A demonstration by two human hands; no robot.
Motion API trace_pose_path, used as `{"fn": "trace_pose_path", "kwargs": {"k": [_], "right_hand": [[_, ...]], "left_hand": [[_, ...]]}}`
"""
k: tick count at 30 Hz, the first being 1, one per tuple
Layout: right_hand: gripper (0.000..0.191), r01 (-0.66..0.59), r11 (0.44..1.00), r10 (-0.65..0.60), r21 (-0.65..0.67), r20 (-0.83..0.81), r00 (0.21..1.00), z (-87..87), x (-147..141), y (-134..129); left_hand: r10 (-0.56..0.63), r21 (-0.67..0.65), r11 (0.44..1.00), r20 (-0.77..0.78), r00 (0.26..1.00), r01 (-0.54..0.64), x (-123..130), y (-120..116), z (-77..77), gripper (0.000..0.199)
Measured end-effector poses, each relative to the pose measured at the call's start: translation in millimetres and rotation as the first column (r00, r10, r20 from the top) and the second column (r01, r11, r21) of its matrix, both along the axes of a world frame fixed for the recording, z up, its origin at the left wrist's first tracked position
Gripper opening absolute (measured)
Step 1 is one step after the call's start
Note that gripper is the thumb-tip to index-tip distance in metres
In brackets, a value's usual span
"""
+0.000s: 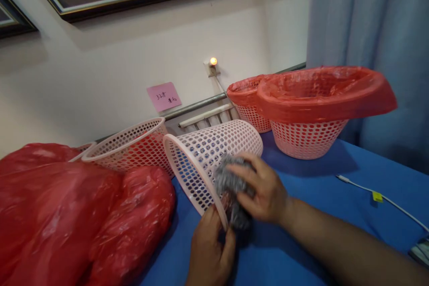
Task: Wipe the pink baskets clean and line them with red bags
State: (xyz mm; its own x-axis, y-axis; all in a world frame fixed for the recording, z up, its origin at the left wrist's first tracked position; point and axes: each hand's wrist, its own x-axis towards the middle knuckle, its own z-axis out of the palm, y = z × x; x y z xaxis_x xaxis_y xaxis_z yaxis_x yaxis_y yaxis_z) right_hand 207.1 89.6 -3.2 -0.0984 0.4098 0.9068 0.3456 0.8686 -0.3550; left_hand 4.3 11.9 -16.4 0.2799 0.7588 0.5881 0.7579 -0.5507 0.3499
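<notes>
A pale pink perforated basket (221,138) lies on its side on the blue table, its open rim facing left and toward me. My left hand (212,246) grips the lower part of that rim, thumb on one side and fingers on the other. Wrapped around a crumpled grey cloth (229,174), my right hand (263,187) presses it against the outside of the basket near the rim. Part of the cloth hangs below my fingers, slightly blurred.
Red plastic bags (67,219) heap at the left, beside another pink basket (134,143). Two baskets with red liners, one nearer (308,138) and one behind (251,114), stand at the right. A white cable (395,205) lies on the blue table (288,254).
</notes>
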Motion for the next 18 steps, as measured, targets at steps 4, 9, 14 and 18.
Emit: {"fn": "trace_pose_path", "kwargs": {"k": [4, 9, 14, 18], "right_hand": [[0.036, 0.308, 0.849, -0.381, -0.43, -0.093, 0.92, -7.9, 24.8, 55.0], [0.043, 0.254, 0.944, -0.281, -0.21, -0.112, 0.953, 3.8, 24.1, 31.1], [0.055, -0.015, 0.995, 0.013, 0.102, 0.015, 1.0, 8.7, 5.6, -3.9], [0.035, 0.309, 0.858, -0.394, -0.411, -0.138, 0.909, -7.0, 30.1, 53.2]], "left_hand": [[0.026, -0.043, 0.999, -0.042, 0.999, -0.028, 4.6, 1.4, 9.2, 0.031], [0.024, -0.16, 0.986, -0.085, 0.996, -0.038, 5.0, -1.5, 4.1, 0.028], [0.004, -0.239, 0.97, -0.169, 0.986, -0.045, 3.0, -2.8, 0.8, 0.039], [0.025, -0.292, 0.952, -0.225, 0.974, -0.092, 6.2, -2.3, 8.6, 0.042]]}}
